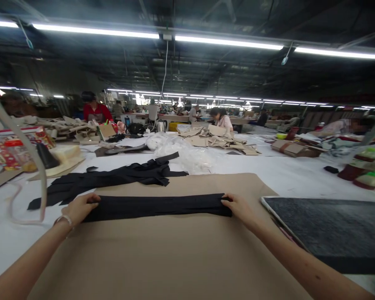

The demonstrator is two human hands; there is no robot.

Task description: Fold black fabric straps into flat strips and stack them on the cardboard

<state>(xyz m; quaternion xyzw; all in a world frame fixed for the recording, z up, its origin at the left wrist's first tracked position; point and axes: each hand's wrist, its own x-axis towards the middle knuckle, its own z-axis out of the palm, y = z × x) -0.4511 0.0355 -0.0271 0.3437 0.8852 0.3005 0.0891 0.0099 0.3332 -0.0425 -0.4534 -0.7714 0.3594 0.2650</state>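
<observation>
A long black fabric strip (162, 206) is stretched level between my two hands, just above or on a large brown sheet (175, 254); I cannot tell whether it touches. My left hand (81, 207) pinches the strip's left end between thumb and fingers. At the other end my right hand (237, 207) grips its upper corner the same way. Beyond the strip lies a loose heap of black fabric strips (118, 177), partly over the sheet's far left edge.
A dark grey pad (334, 225) lies to the right. Bottles (367, 166) stand at the far right. Crumpled clear plastic (187, 152) and brown scrap pieces (215, 137) sit farther back. A pale curved tube (39, 166) rises at left. Several people work in the background.
</observation>
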